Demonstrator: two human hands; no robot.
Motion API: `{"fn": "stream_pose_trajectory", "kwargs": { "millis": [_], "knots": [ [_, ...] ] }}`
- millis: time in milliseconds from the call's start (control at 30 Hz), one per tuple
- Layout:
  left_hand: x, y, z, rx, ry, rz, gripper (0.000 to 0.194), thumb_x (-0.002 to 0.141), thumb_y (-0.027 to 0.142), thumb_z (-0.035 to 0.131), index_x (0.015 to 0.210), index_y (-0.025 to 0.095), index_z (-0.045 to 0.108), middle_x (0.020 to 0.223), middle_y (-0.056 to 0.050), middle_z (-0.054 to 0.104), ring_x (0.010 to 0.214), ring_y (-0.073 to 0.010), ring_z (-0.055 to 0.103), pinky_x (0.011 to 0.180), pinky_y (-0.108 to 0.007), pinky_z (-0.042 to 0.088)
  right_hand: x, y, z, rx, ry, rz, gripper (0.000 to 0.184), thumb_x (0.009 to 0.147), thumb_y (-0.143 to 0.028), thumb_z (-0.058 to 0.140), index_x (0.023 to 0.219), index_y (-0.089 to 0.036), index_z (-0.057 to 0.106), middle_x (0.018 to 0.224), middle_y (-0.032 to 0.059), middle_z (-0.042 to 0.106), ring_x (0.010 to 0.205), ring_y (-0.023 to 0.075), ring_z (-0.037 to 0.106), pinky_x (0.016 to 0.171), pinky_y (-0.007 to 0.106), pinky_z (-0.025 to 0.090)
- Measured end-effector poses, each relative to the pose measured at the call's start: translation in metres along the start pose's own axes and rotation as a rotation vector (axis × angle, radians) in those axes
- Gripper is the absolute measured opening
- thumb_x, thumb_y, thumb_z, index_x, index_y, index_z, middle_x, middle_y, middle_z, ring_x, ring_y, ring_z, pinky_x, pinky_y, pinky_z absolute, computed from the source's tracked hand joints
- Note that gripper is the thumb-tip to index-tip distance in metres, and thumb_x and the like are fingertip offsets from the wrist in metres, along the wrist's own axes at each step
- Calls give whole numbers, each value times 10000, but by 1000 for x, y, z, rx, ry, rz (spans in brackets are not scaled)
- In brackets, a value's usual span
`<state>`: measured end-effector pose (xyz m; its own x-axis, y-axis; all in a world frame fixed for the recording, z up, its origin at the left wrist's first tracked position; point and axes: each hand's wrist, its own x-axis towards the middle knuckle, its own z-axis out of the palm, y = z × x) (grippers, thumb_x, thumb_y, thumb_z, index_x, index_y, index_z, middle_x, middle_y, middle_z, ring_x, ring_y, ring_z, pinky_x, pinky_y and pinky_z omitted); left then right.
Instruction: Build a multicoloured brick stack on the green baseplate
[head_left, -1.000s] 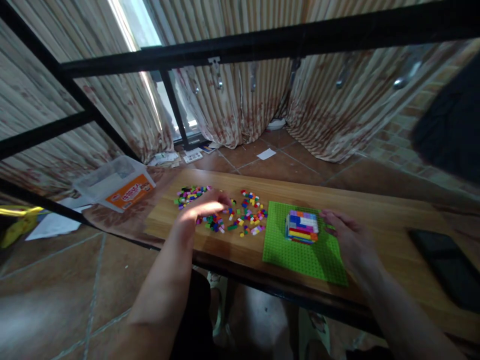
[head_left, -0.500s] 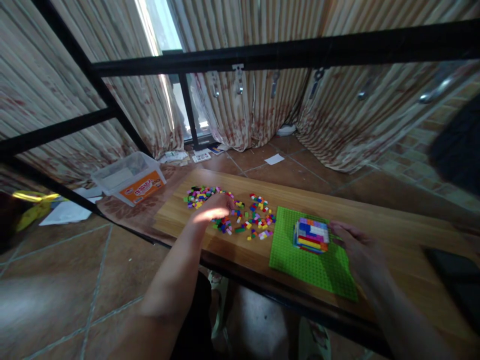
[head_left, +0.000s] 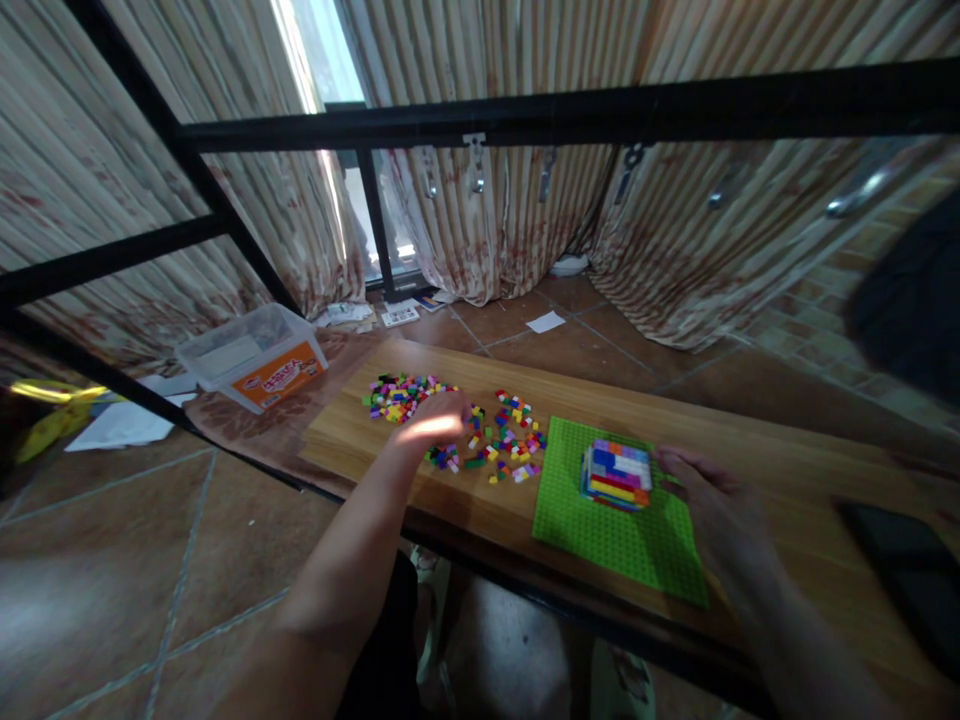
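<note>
My left hand (head_left: 442,415) is down among loose toy bricks (head_left: 405,393) of many colours on the wooden table. Its fingers are bent downward and together; the fingertips and anything in them are hidden. More bricks (head_left: 514,440) lie scattered to its right. On a green studded baseplate (head_left: 566,540) stands a rectangular block of stacked bricks (head_left: 619,475), with purple, blue, white and orange on top and red and yellow rows on its side. Just right of this block is my right hand (head_left: 709,490), fingers loosely bent and a little apart, with nothing visible between them.
A dark phone-like slab (head_left: 896,570) lies on the table's right end. Off the left end stands a clear plastic box (head_left: 251,355) with an orange label. A black metal bar (head_left: 525,118) with hooks crosses above the table (head_left: 465,495). Papers (head_left: 546,322) lie on the tiled floor.
My left hand has lowered from over the bricks into them, its fingers drawing together. The view shifted, so the table appears farther right. My right hand has stayed beside the brick block.
</note>
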<state>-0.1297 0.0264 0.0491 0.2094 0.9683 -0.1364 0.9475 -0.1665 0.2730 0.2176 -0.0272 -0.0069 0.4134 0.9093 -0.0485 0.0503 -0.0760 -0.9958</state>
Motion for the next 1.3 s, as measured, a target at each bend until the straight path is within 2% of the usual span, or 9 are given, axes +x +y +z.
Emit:
{"fn": "stream_pose_trajectory", "kwargs": {
  "millis": [200,333,433,533,667,767,933,1067,1300],
  "knots": [
    [-2,25,6,-363,229,239,114,788,218,597,879,180,653,767,-20,680,708,-165,618,675,-259,469,-16,-21,14,-88,60,-288,257,734,-436,714,852,-209,747,841,48,745,773,194,672,721,345,550],
    [-7,69,23,-658,218,450,79,822,186,575,896,185,603,785,2,670,697,-128,631,678,-244,490,-37,-38,28,-75,-88,-341,251,790,-425,686,916,-213,731,856,45,742,751,184,673,696,336,555],
    [-14,101,31,-759,196,515,66,822,167,576,882,184,597,774,4,661,703,-123,632,680,-243,496,-49,-43,36,-29,-255,-356,243,780,-397,707,952,-226,724,852,31,734,747,172,667,693,321,555],
    [-19,120,33,-833,200,519,65,812,168,598,874,179,611,797,-8,660,744,-131,632,712,-255,504,-54,-43,37,19,-328,-329,230,768,-366,723,956,-233,724,864,26,730,760,168,663,700,312,552],
    [-18,129,36,-1032,60,476,112,798,216,649,894,172,611,822,-18,663,777,-138,636,737,-262,513,-53,-45,32,86,-337,-284,159,777,-325,721,914,-246,731,821,5,724,747,152,654,703,297,545],
    [-16,133,40,-1197,-31,422,153,783,246,676,901,166,621,848,-25,669,800,-141,640,766,-274,520,-52,-48,28,103,-360,-279,130,782,-305,720,902,-255,731,821,-1,723,752,146,650,709,294,543],
    [-17,137,42,-1278,-51,372,148,756,256,706,850,160,644,834,-23,683,791,-135,641,780,-279,519,-54,-48,29,134,-387,-245,156,759,-351,748,864,-237,723,786,2,713,702,138,633,647,282,540],
    [-19,138,39,-1315,-65,368,173,723,263,749,815,148,658,794,-19,692,732,-120,636,734,-259,516,-56,-49,31,153,-381,-234,156,759,-372,751,744,-223,708,704,0,696,645,127,613,609,266,519],
    [-21,133,30,-1488,-166,282,273,674,309,795,841,135,667,747,-11,689,620,-110,637,645,-251,531,-52,-52,29,273,-354,-139,223,717,-414,786,761,-209,710,602,-20,642,513,105,537,529,259,479]
  ]
}}
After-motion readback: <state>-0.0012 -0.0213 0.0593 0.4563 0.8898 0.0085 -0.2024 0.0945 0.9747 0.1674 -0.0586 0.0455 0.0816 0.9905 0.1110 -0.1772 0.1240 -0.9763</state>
